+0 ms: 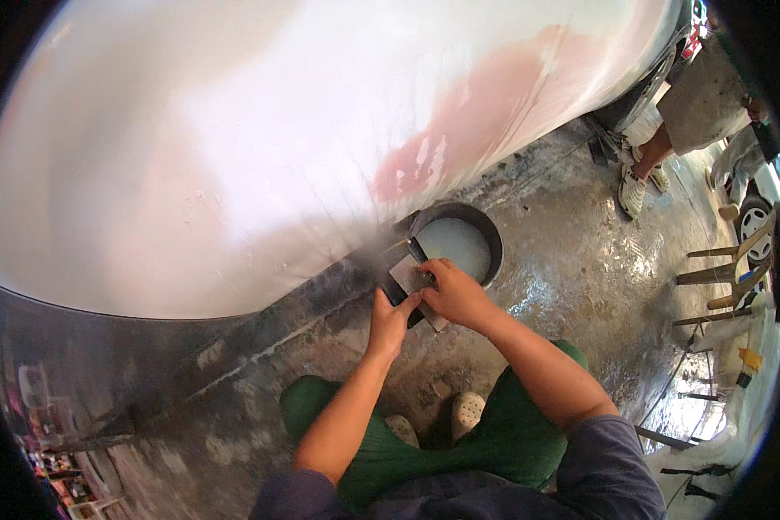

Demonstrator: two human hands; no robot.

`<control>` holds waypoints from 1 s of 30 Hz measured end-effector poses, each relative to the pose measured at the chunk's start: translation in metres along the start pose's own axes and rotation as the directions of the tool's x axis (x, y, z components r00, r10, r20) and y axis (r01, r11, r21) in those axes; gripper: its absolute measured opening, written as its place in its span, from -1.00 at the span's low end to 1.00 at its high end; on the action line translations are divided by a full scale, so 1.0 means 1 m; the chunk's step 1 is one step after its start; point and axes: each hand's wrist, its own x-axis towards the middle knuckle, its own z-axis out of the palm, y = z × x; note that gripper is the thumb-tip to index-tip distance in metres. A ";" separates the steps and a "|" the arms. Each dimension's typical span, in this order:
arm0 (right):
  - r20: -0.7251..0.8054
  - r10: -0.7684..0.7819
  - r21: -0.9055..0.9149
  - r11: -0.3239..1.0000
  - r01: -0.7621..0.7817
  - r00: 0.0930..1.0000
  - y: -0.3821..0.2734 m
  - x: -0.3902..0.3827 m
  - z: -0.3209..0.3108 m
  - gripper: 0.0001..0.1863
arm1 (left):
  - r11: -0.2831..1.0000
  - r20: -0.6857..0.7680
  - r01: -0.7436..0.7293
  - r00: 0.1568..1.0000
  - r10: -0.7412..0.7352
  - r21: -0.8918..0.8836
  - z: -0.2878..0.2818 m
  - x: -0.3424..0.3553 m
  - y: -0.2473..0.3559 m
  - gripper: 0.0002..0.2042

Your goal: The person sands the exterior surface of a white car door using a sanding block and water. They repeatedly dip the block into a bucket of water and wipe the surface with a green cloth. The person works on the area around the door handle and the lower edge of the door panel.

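From where I stand, the greyish abrasive sheet (406, 276) lies against a flat dark block (393, 295), both held above the floor (546, 321) just beside the bucket's (497, 251) near-left rim, below the pale body panel's (260, 208) lower edge. The left hand (390, 322) grips the block from beneath; the right hand (455, 293) pinches the sheet. I'd judge the sheet light, thin and pliable, easily torn if wet, best held by its edges; the block looks stiffer, probably slick when wet, and surest along its long sides.
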 end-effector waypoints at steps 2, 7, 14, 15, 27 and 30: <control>0.023 -0.058 0.001 0.998 0.058 0.998 0.001 -0.004 -0.004 -0.54 | 0.995 0.030 0.080 0.997 -0.078 -0.063 0.001 -0.004 0.006 -0.58; 0.056 -0.142 0.054 0.989 0.139 0.988 0.012 -0.006 -0.009 -0.45 | 0.967 0.022 0.206 0.978 -0.205 -0.152 -0.005 -0.001 0.007 -0.56; -0.062 -0.069 -0.064 0.996 0.065 0.996 0.004 -0.014 -0.002 -0.35 | 0.966 0.018 0.200 0.980 -0.200 -0.164 -0.005 0.006 -0.008 -0.72; -0.076 -0.053 -0.074 0.996 0.047 0.996 -0.001 -0.013 -0.003 -0.33 | 0.973 -0.001 0.182 0.983 -0.184 -0.139 -0.006 0.007 -0.011 -0.74; -0.190 -0.148 -0.193 0.975 0.111 0.970 -0.015 -0.017 -0.005 -0.25 | 0.929 -0.015 0.184 0.980 -0.199 -0.320 0.008 -0.002 -0.008 -0.77; -0.239 -0.193 -0.214 0.966 0.142 0.952 -0.019 -0.017 -0.003 -0.25 | 0.944 0.012 0.066 0.998 -0.066 -0.324 0.008 0.002 -0.008 -0.77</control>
